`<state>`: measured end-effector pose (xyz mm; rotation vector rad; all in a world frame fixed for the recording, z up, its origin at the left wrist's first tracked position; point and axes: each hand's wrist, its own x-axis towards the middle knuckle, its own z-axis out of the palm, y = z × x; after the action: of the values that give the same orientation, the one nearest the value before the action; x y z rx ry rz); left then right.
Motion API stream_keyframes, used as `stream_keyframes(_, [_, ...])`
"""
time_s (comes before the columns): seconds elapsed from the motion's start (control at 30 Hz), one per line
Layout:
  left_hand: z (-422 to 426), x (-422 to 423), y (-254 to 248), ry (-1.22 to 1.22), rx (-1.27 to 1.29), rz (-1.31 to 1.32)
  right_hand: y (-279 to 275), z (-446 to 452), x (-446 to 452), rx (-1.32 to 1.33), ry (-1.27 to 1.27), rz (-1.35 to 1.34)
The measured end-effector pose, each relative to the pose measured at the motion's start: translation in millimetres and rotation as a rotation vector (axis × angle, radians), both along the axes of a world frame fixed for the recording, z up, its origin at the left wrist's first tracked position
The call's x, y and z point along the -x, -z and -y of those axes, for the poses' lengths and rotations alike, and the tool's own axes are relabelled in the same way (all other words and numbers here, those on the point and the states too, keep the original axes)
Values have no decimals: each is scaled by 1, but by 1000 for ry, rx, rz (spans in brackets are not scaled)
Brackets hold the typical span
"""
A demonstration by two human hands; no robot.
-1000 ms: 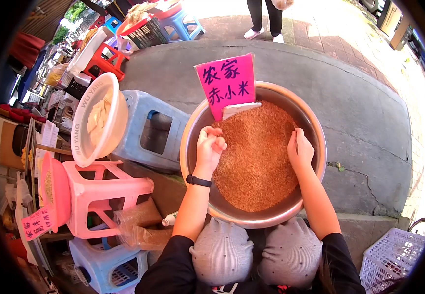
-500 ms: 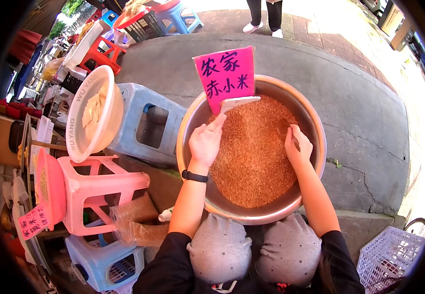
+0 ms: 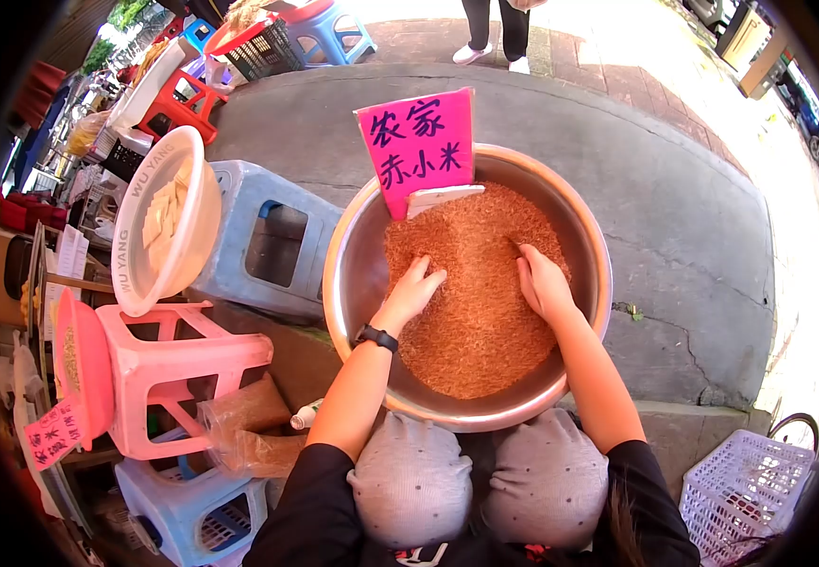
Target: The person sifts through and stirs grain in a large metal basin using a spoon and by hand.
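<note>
A wide metal basin [image 3: 599,274] holds a heap of reddish-brown grain [image 3: 476,331]. My left hand [image 3: 411,291], with a black band at its wrist, rests on the left part of the grain, its fingertips partly sunk in and thumb apart. On the right side of the heap is my right hand [image 3: 546,283], fingers pressed together round a small dark piece [image 3: 515,241] that I cannot make out. A pink sign [image 3: 419,146] with black writing stands at the basin's back left, beside a whitish flat piece [image 3: 444,197] in the grain.
To the left, a white tub [image 3: 124,283] of pale slices leans near a blue stool [image 3: 320,222]. Below are a pink stool [image 3: 131,378], bagged brown goods [image 3: 251,406] and another blue stool [image 3: 150,477]. A purple basket [image 3: 750,482] stands lower right. A person [image 3: 496,28] stands ahead.
My left hand has reached up near the whitish piece and come back down onto the grain. My right hand has moved slightly down. The camera view has shifted a little.
</note>
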<state>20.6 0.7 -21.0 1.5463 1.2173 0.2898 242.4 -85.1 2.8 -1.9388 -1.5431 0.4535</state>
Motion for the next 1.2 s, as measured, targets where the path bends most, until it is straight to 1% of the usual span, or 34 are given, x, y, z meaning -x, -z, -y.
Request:
stream_keyframes(0.03, [1,-2,-13,38,46,90,-2,-1,1,2,-55,-39])
stream_keyframes(0.07, [1,-3,-27,1,63,239,3,-1,1,-60,-52,-122])
stream_keyframes(0.17, [-14,12,-36,35,507,579,8,-5,-7,153,-63,-630])
stream_keyframes(0.2, [-13,12,-36,-54,450,623,-22,-3,-4,344,-5,-755])
stream_keyframes(0.3, [-15,10,-17,-185,-179,182,-6,2,0,9,-4,-241])
stream_keyframes(0.33, [-13,12,-17,-166,-233,57,-12,4,0,5,-8,-67])
stream_keyframes(0.43, [-5,9,-14,-121,-397,-296,-9,1,0,-101,111,-7])
stream_keyframes(0.47, [-3,10,-15,-97,-343,-336,-10,0,-1,-69,133,61])
stream_keyframes(0.57, [-6,11,0,-103,-276,-380,6,1,-6,-18,107,155])
stream_keyframes(0.67, [-6,7,9,-82,-327,-404,13,0,-5,30,22,35])
stream_keyframes(0.73, [-7,5,6,-90,-233,-253,13,-1,-2,35,-20,-52])
stream_keyframes(0.77, [-8,5,3,-94,-188,-178,11,0,-1,24,-52,-136])
stream_keyframes(0.83, [-8,6,-9,-120,-7,102,-4,0,1,2,-109,-305])
stream_keyframes(0.87, [-9,6,-16,-128,85,243,1,-1,1,12,-83,-361])
stream_keyframes(0.93, [-12,8,-43,-221,215,332,-11,-1,-8,300,-246,-613])
stream_keyframes(0.97, [-12,7,-48,-266,286,376,-14,1,-12,448,-324,-738])
stream_keyframes(1.0, [-13,8,-38,-263,120,220,-14,4,-9,429,-288,-865])
stream_keyframes(1.1, [-14,11,-12,-152,-321,33,-14,5,-8,260,-288,-848])
stream_keyframes(1.17, [-14,14,-3,-151,-335,-162,-7,4,-10,124,-168,-587])
stream_keyframes(1.2, [-10,15,-8,-145,-332,-274,-3,4,-11,57,-105,-457])
